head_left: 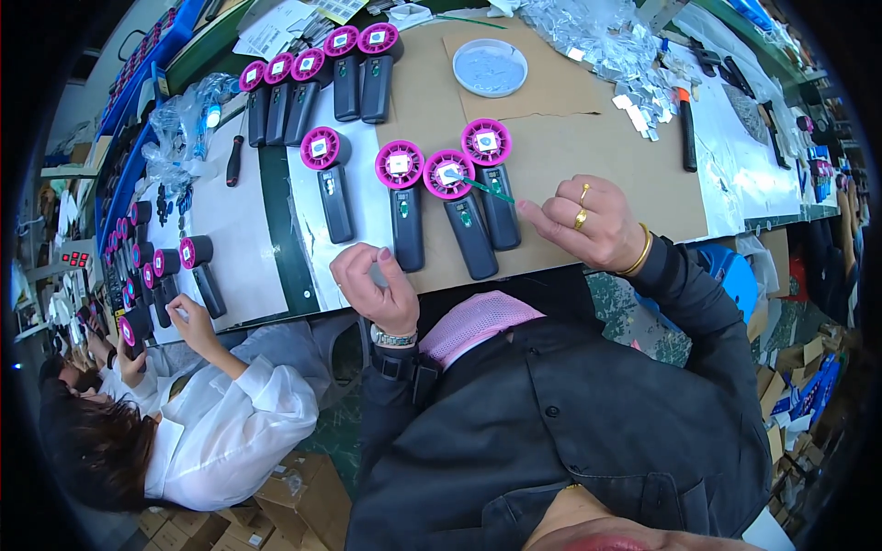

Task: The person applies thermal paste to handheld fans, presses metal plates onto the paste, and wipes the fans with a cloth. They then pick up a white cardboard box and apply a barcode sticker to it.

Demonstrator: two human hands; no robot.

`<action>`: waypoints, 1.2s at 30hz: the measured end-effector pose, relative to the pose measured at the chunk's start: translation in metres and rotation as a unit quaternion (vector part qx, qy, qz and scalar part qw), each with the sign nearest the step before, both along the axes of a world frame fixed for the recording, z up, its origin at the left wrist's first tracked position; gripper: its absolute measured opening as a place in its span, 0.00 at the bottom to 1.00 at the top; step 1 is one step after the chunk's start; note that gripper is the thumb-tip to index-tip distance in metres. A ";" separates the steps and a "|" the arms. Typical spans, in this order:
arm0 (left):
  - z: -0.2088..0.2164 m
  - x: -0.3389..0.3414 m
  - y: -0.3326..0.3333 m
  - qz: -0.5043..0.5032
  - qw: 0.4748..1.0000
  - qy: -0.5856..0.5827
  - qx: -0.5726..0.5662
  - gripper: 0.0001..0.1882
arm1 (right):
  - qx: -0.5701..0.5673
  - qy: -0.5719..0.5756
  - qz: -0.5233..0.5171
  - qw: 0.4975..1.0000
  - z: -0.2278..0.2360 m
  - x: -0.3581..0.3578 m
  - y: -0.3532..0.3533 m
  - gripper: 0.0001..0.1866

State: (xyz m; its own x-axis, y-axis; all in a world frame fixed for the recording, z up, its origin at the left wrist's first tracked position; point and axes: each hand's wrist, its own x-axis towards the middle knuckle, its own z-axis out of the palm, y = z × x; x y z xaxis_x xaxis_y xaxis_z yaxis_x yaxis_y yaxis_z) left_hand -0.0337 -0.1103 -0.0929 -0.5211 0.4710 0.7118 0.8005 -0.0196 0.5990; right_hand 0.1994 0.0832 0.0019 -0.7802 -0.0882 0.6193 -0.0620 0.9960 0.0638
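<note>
Holds in the right hand a thin, flat green stick, clamped by its near end between thumb and index finger. Held so at the end, probably for reaching the fan without covering it with the hand. Brings the far tip to the white square at the centre of a handheld fan with round magenta head and dark grey handle; touching or only just above, cannot tell, being too small in this view.

Set face up on the brown cardboard sheet over the worktop, with handle toward the body, likely for easy access to the white square. Just beside it, similarly turned, one more magenta-and-grey fan to the right, and two to the left.

Has nothing in the left hand: fingers loosely curled, thumb apart from them, near the neighbouring handle, perhaps ready for steadying.

Farther back, five finished-looking or waiting fans, laid aside probably for saving room; and a shallow round white dish, presumably placed within reach.
</note>
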 end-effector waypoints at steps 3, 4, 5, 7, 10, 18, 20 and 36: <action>0.000 -0.002 0.003 0.003 1.000 0.002 -0.001 0.04 | 0.001 0.002 0.003 1.000 0.000 -0.001 0.003 0.20; 0.000 -0.002 0.004 0.002 1.000 -0.001 0.000 0.03 | 0.001 0.004 0.005 1.000 0.000 0.000 0.003 0.20; 0.001 -0.002 0.005 0.001 1.000 -0.002 0.002 0.03 | 0.002 0.006 0.006 1.000 0.001 0.000 0.002 0.20; 0.005 -0.002 0.005 -0.001 1.000 0.000 0.011 0.03 | 0.002 0.004 0.009 1.000 0.003 0.003 0.002 0.19; 0.007 -0.002 0.003 0.005 1.000 0.015 -0.009 0.03 | -0.014 0.018 0.003 1.000 0.006 0.003 0.004 0.18; 0.009 0.002 -0.005 -0.007 1.000 0.009 0.001 0.02 | -0.173 0.076 -0.021 0.982 0.001 0.003 -0.012 0.13; 0.008 0.006 -0.011 0.001 1.000 -0.001 -0.014 0.02 | -0.186 0.082 -0.032 0.979 -0.001 0.002 -0.007 0.12; 0.001 0.001 0.000 0.002 1.000 0.008 0.002 0.03 | -0.578 0.051 -0.166 0.797 -0.007 0.001 -0.008 0.05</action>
